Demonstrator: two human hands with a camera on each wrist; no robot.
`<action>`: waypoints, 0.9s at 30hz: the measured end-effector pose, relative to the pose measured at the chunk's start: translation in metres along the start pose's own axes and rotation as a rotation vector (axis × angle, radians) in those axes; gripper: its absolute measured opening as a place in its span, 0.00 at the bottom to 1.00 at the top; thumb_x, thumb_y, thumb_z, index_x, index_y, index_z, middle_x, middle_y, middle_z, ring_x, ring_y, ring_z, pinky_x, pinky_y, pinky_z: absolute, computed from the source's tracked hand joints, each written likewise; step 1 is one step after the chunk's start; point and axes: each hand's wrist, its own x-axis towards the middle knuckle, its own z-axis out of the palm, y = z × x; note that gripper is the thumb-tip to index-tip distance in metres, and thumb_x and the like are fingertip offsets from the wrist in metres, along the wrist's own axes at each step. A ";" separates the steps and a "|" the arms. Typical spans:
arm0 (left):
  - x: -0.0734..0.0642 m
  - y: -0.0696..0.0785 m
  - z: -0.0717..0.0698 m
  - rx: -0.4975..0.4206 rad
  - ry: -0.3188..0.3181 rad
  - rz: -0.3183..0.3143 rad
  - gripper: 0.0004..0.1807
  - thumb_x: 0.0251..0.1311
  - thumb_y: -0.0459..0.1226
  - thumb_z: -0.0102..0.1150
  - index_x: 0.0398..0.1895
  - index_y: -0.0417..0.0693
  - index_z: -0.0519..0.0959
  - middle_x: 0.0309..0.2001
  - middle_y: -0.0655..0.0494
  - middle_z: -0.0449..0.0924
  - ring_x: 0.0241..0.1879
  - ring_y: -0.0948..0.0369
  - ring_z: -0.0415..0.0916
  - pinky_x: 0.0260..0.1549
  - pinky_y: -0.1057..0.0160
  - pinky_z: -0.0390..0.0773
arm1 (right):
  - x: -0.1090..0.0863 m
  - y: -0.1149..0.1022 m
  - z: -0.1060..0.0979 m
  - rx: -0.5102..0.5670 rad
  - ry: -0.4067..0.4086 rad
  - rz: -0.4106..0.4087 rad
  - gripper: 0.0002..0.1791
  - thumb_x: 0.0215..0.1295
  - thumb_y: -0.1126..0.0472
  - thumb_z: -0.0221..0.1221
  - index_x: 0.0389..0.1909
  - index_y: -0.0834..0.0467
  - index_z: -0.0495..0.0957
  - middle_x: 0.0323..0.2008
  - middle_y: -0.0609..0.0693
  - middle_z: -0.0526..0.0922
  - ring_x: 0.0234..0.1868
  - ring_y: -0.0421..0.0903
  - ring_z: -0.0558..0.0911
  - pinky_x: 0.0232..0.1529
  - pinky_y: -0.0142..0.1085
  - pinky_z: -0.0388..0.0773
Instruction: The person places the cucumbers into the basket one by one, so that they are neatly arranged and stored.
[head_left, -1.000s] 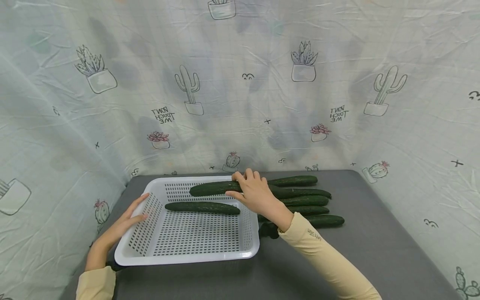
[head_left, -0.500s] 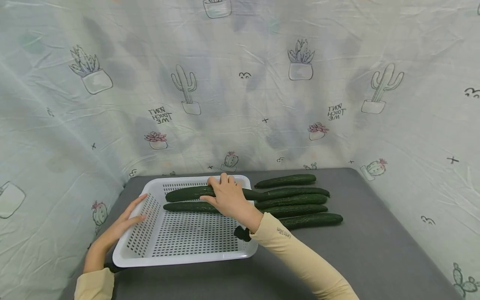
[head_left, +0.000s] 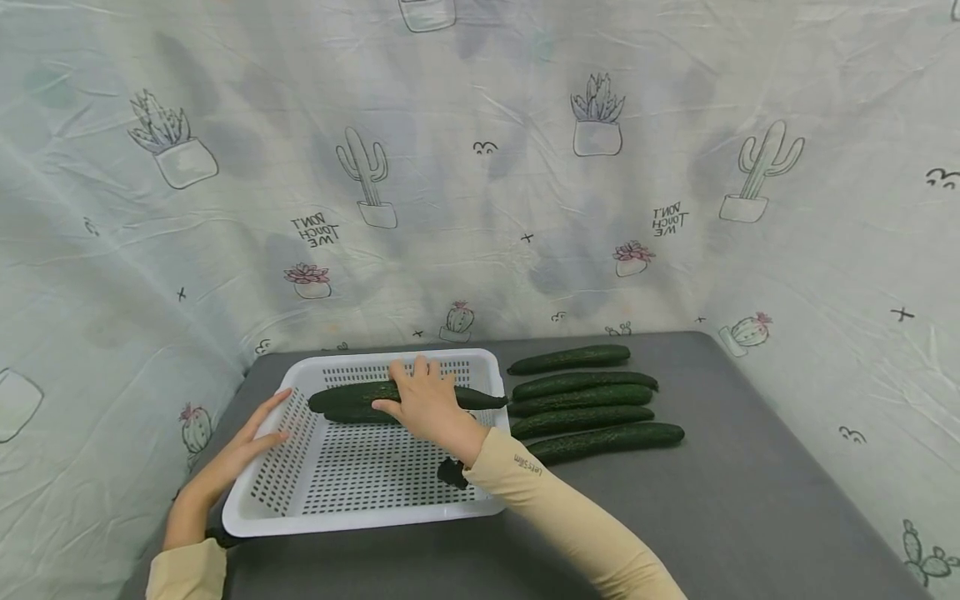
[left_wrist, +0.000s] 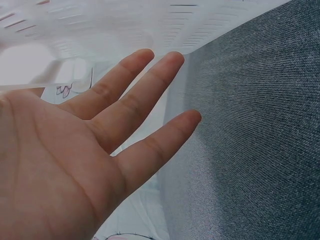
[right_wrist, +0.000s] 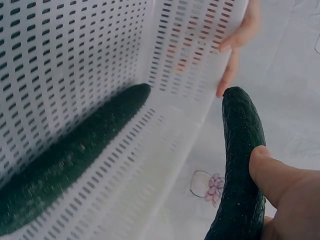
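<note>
In the head view my right hand (head_left: 431,404) grips a dark green cucumber (head_left: 348,395) round its middle, over the far half of the white perforated basket (head_left: 360,527). The right wrist view shows the thumb (right_wrist: 267,165) pressed along the held cucumber (right_wrist: 241,130). Below it, a second cucumber (right_wrist: 75,155) lies on the basket floor, mostly covered by the first in the head view. My left hand (head_left: 243,450) rests at the basket's left wall, thumb and one finger over the rim. Its other fingers (left_wrist: 145,102) extend straight outside the wall.
Right of the basket, several cucumbers (head_left: 592,400) lie side by side on the grey table (head_left: 750,500), the nearest one (head_left: 615,442) close to the basket wall. A patterned curtain (head_left: 480,183) rises behind the table and along both sides.
My right hand has carried the cucumber leftward and lower, from over the basket's right rim to above the other cucumber inside. My left hand stays at the rim.
</note>
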 end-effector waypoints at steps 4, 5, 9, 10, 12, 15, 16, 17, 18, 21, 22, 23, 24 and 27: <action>0.001 0.001 0.000 0.004 -0.002 -0.002 0.37 0.69 0.39 0.42 0.73 0.61 0.34 0.69 0.33 0.31 0.50 0.41 0.69 0.31 0.50 0.79 | 0.004 -0.004 0.009 0.014 -0.031 0.021 0.30 0.61 0.30 0.40 0.59 0.40 0.62 0.50 0.54 0.67 0.51 0.54 0.70 0.45 0.47 0.70; 0.001 0.001 0.000 0.006 0.000 -0.003 0.37 0.69 0.39 0.42 0.73 0.61 0.34 0.69 0.33 0.31 0.50 0.41 0.69 0.31 0.50 0.79 | 0.005 -0.006 0.011 0.021 -0.041 0.025 0.30 0.61 0.30 0.40 0.59 0.40 0.61 0.51 0.54 0.67 0.52 0.54 0.70 0.46 0.48 0.70; 0.000 0.001 0.000 -0.010 0.000 -0.012 0.37 0.69 0.39 0.42 0.73 0.63 0.34 0.69 0.33 0.30 0.49 0.39 0.70 0.30 0.49 0.79 | 0.010 -0.012 0.019 0.031 -0.064 0.038 0.31 0.61 0.31 0.41 0.61 0.40 0.60 0.56 0.55 0.66 0.56 0.55 0.69 0.49 0.49 0.70; 0.000 0.001 0.000 -0.011 0.000 -0.014 0.37 0.69 0.39 0.42 0.73 0.63 0.33 0.69 0.32 0.30 0.48 0.39 0.70 0.30 0.49 0.79 | 0.011 -0.014 0.020 0.032 -0.065 0.040 0.31 0.61 0.31 0.41 0.63 0.39 0.60 0.58 0.55 0.66 0.58 0.55 0.68 0.50 0.49 0.70; 0.001 0.001 0.000 -0.008 0.000 -0.016 0.38 0.69 0.39 0.42 0.73 0.63 0.33 0.69 0.33 0.30 0.48 0.39 0.70 0.30 0.49 0.79 | 0.012 -0.017 0.024 0.019 -0.070 0.042 0.32 0.61 0.30 0.40 0.63 0.39 0.59 0.58 0.54 0.66 0.57 0.54 0.68 0.51 0.49 0.70; 0.000 0.001 0.001 0.000 0.003 -0.016 0.38 0.69 0.39 0.42 0.73 0.62 0.34 0.70 0.34 0.29 0.49 0.38 0.69 0.30 0.49 0.79 | 0.014 -0.023 0.029 0.005 -0.081 0.045 0.31 0.60 0.30 0.40 0.62 0.39 0.60 0.57 0.53 0.65 0.57 0.54 0.68 0.52 0.49 0.69; 0.001 0.001 0.001 0.002 0.002 -0.016 0.37 0.69 0.39 0.42 0.73 0.62 0.34 0.70 0.34 0.28 0.50 0.38 0.69 0.31 0.49 0.79 | 0.015 -0.024 0.031 0.002 -0.085 0.049 0.31 0.60 0.30 0.40 0.61 0.39 0.60 0.57 0.53 0.65 0.57 0.53 0.68 0.52 0.49 0.70; 0.001 0.000 0.001 0.005 0.001 -0.015 0.37 0.69 0.39 0.42 0.73 0.62 0.34 0.70 0.34 0.28 0.50 0.37 0.68 0.31 0.49 0.79 | 0.015 -0.026 0.032 -0.004 -0.088 0.053 0.30 0.60 0.30 0.40 0.60 0.39 0.60 0.56 0.52 0.66 0.56 0.53 0.69 0.52 0.49 0.70; 0.002 0.000 0.001 0.005 -0.001 -0.014 0.37 0.69 0.39 0.42 0.73 0.62 0.34 0.70 0.34 0.28 0.51 0.37 0.67 0.31 0.49 0.79 | 0.015 -0.026 0.033 -0.008 -0.091 0.057 0.30 0.60 0.30 0.40 0.60 0.39 0.60 0.55 0.52 0.66 0.55 0.52 0.69 0.51 0.48 0.70; 0.002 0.000 0.001 0.013 0.003 -0.014 0.37 0.69 0.39 0.42 0.73 0.62 0.34 0.70 0.33 0.29 0.51 0.36 0.66 0.31 0.49 0.79 | 0.017 -0.028 0.036 -0.012 -0.091 0.067 0.30 0.60 0.30 0.41 0.60 0.39 0.60 0.53 0.51 0.67 0.53 0.51 0.69 0.50 0.48 0.70; 0.002 0.000 0.001 0.016 0.005 -0.017 0.37 0.69 0.39 0.42 0.73 0.62 0.34 0.70 0.33 0.29 0.51 0.36 0.67 0.31 0.49 0.79 | 0.018 -0.028 0.038 -0.010 -0.089 0.067 0.30 0.60 0.31 0.42 0.61 0.39 0.60 0.53 0.51 0.67 0.53 0.51 0.69 0.50 0.48 0.70; 0.002 0.001 0.001 0.020 0.010 -0.019 0.37 0.69 0.40 0.42 0.73 0.62 0.34 0.70 0.33 0.29 0.51 0.36 0.67 0.31 0.49 0.79 | 0.019 -0.029 0.038 -0.008 -0.087 0.067 0.30 0.61 0.31 0.42 0.61 0.39 0.60 0.53 0.52 0.67 0.53 0.51 0.69 0.50 0.48 0.70; 0.001 0.001 0.001 0.024 0.014 -0.022 0.37 0.69 0.40 0.42 0.73 0.62 0.34 0.69 0.33 0.30 0.50 0.36 0.68 0.30 0.49 0.79 | 0.020 -0.029 0.040 -0.008 -0.088 0.070 0.31 0.61 0.31 0.42 0.62 0.38 0.60 0.53 0.51 0.67 0.53 0.51 0.69 0.50 0.48 0.70; 0.000 0.001 0.001 0.029 0.021 -0.026 0.38 0.69 0.40 0.42 0.73 0.62 0.34 0.69 0.32 0.31 0.50 0.36 0.68 0.30 0.49 0.79 | 0.023 -0.030 0.044 0.007 -0.107 0.079 0.33 0.60 0.31 0.42 0.64 0.39 0.58 0.53 0.52 0.67 0.55 0.52 0.69 0.51 0.48 0.69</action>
